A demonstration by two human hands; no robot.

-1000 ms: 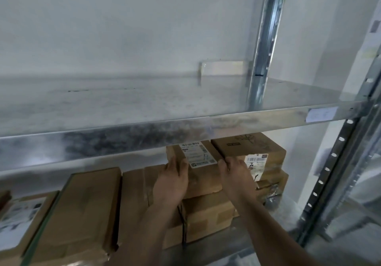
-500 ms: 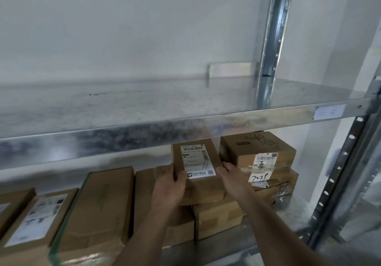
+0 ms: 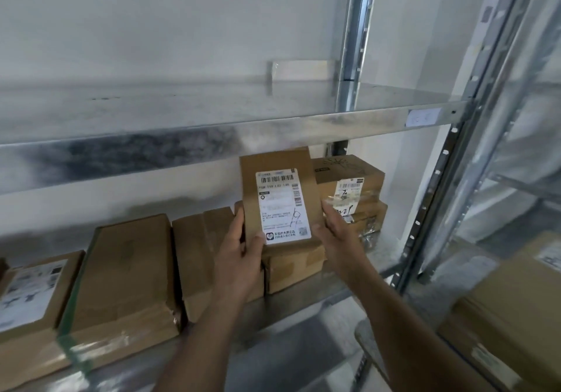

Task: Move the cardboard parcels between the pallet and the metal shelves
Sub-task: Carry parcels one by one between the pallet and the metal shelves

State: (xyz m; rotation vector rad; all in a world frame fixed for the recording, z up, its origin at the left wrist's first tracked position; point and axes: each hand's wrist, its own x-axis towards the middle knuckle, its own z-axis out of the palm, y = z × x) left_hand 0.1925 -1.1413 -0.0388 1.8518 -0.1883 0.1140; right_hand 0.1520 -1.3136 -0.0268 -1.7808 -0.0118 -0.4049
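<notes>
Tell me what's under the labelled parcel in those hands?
Under the labelled parcel sits another brown cardboard box with tape on its front. The parcel covers that box's top, so any label there is hidden.

Both bare forearms are reaching up and forward from the bottom edge, converging. Left hand (image 3: 239, 255) is gripping the parcel (image 3: 280, 203) on its left edge, thumb lying on the front face. Right hand (image 3: 338, 236) is gripping the right edge, fingers (image 3: 329, 212) wrapping the side.
</notes>
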